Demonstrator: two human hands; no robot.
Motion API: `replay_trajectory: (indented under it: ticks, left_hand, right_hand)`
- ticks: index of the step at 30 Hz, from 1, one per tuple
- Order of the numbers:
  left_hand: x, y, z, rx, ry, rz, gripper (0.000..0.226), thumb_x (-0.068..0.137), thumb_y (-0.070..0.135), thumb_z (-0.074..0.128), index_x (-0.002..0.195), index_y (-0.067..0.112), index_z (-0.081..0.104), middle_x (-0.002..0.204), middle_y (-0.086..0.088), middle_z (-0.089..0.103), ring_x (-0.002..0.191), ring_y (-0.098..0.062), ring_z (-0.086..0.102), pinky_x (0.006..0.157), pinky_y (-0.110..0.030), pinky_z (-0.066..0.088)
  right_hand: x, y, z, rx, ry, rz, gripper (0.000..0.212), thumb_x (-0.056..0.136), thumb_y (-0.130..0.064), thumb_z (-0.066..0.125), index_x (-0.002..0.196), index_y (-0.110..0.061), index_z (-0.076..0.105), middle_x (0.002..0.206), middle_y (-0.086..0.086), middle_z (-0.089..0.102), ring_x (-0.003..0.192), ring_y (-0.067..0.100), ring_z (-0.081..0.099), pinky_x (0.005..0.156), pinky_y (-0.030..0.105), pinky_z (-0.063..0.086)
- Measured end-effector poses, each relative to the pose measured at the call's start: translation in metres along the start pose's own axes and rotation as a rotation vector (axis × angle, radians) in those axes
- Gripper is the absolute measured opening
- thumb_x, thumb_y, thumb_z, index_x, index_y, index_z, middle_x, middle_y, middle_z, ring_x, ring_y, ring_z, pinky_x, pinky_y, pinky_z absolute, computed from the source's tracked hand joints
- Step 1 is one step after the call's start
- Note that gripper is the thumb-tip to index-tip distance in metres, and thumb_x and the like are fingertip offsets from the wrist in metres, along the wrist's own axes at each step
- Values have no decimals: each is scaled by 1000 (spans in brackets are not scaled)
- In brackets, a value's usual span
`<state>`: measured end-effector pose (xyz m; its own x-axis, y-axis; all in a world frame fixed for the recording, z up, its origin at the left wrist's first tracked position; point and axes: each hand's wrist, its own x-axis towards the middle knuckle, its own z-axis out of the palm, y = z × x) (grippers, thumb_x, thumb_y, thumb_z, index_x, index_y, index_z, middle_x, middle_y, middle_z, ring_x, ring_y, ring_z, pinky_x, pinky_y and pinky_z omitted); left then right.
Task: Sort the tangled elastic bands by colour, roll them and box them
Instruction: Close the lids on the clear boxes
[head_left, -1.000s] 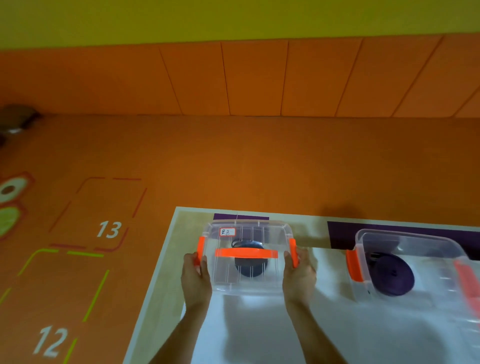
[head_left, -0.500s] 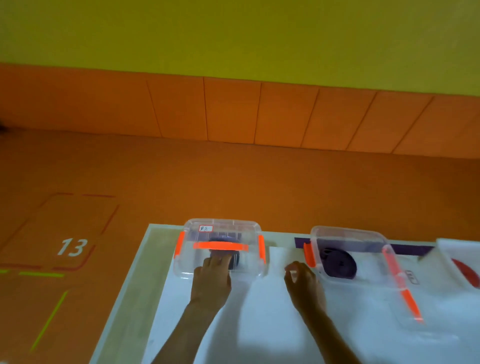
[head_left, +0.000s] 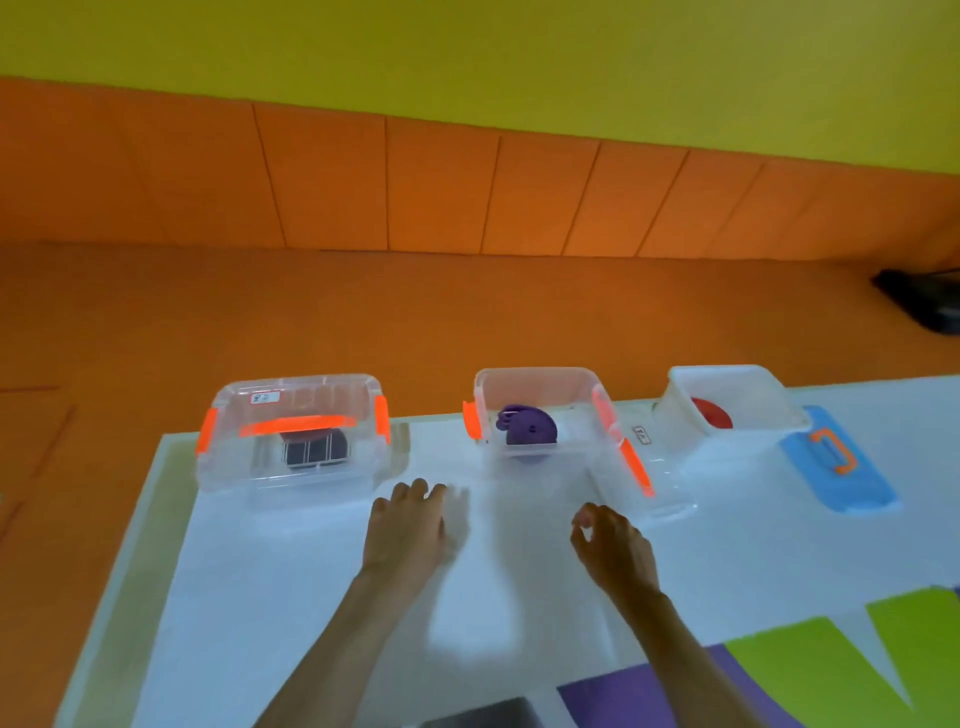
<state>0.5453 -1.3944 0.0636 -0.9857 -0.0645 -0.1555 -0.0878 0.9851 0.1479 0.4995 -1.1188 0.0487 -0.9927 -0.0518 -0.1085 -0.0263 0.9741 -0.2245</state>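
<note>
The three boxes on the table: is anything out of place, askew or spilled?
Nothing is spilled or damaged. Only the left box is lidded. The middle box stands open, its clear lid beside it on the right; the blue lid lies beside the open white box.

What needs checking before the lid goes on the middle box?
1. Hands free: left hand and right hand hold nothing. Ok.
2. Purple roll fully inside the middle box. Ok.
3. Clear lid lies on the table, to the right of that box. Ok.
4. Left box has its lid on. Ok.
5. White box with the red roll closed: not ok, the blue lid lies beside it.
6. No loose bands left: cannot tell, green and purple strips at the near edge are unclear.
</note>
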Motion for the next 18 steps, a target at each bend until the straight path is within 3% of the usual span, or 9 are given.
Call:
replay_trajectory:
  ticks: [5,8,11,14,18]
  left_hand:
    - [34,49,10,29,-11,59,46,108,21,41,154,27,44,146,1,53,135,-25,50,100,-39,43]
    - [67,76,23,47,0,62,48,108,23,42,156,28,43,153,2,50,142,-24,47,108,-40,42]
    - [96,103,35,27,-3,-12,52,108,28,46,160,31,40,166,-1,40,156,-25,33,126,-52,24]
    - [114,125,47,37,-32,-83,70,108,40,48,169,36,15,178,-5,9,165,-29,9,129,-62,8]
    - [125,142,62,83,-79,-170,89,106,43,51,163,38,-17,178,-7,-7,166,-30,1,129,-61,9]
  right_hand:
    - [37,59,-4,13,-50,80,10,103,-31,60,103,-25,68,111,-3,75,97,23,74,86,35,59]
    - [72,98,2,46,-97,115,8,101,-30,60,102,-27,67,110,-4,73,98,25,73,83,35,55]
    - [116,136,9,77,-156,140,12,100,-27,60,109,-26,69,118,-2,72,106,26,72,84,34,52]
    - [158,166,18,93,-201,155,24,101,-26,60,124,-23,68,127,1,69,115,27,70,91,37,54]
    - [205,194,35,126,-290,189,42,101,-26,58,143,-18,53,137,7,57,125,31,60,97,45,53]
